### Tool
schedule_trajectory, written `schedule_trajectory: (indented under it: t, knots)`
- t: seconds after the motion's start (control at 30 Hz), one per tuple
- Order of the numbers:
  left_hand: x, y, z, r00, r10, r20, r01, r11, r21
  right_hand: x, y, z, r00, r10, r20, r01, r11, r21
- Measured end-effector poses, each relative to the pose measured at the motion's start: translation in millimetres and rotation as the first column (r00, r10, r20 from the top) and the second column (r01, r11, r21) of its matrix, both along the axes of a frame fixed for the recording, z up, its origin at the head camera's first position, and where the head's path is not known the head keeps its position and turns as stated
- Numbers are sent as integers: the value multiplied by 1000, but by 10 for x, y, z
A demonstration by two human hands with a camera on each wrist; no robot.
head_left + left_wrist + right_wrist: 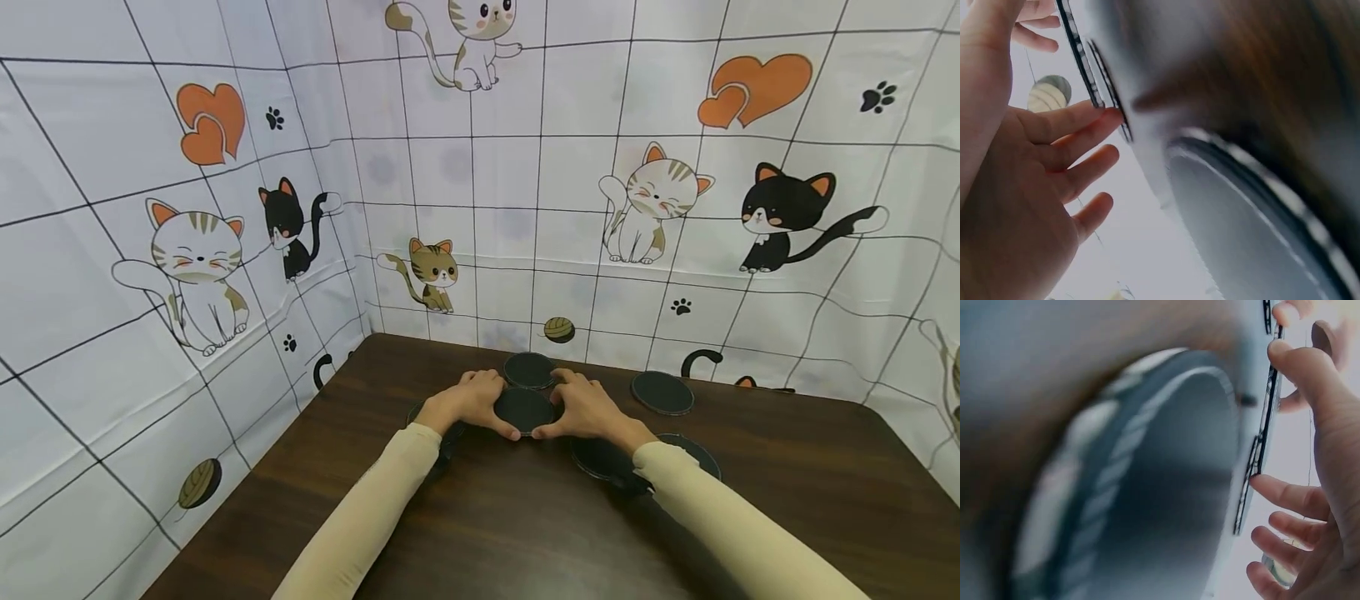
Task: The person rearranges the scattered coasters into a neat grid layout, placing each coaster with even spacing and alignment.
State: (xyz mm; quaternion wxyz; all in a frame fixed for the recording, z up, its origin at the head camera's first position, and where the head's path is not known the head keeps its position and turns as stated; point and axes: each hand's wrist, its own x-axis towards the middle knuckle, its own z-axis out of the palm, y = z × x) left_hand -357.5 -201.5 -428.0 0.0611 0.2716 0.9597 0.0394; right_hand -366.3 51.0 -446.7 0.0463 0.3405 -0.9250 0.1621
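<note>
A round dark coaster (523, 411) with a stitched rim lies level between my two hands, near the back of the brown table. My left hand (477, 402) grips its left side, thumb at the front edge and fingers toward the back. On the opposite side, my right hand (588, 408) holds it the same way, with thumb and index finger on the rim in the right wrist view. Just behind it is another coaster (529, 369). Whether the held coaster touches the table is hard to tell.
One coaster (662, 392) lies at the back right. Two more, a coaster (598, 457) and a coaster (696, 455), are partly covered by my right arm. My left wrist partly hides another coaster (452, 434). A cat-print sheet (510, 175) hangs behind the table (495, 533).
</note>
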Motion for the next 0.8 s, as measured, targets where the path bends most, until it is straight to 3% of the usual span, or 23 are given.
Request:
schedule_trajectory:
  t: [0.27,0.43,0.8]
  knots:
    - [60,144,58,1000,4,27,-1,996,-87,41,222,-60,998,49,35,-47,997,-64]
    - [78,166,0,999,-10,41,13,997,-75,67,254,-99,998,33,58,-31,999,-40]
    - [78,190,58,999,2,50,3,995,-104,55,298,-54,994,61,87,-58,997,-43]
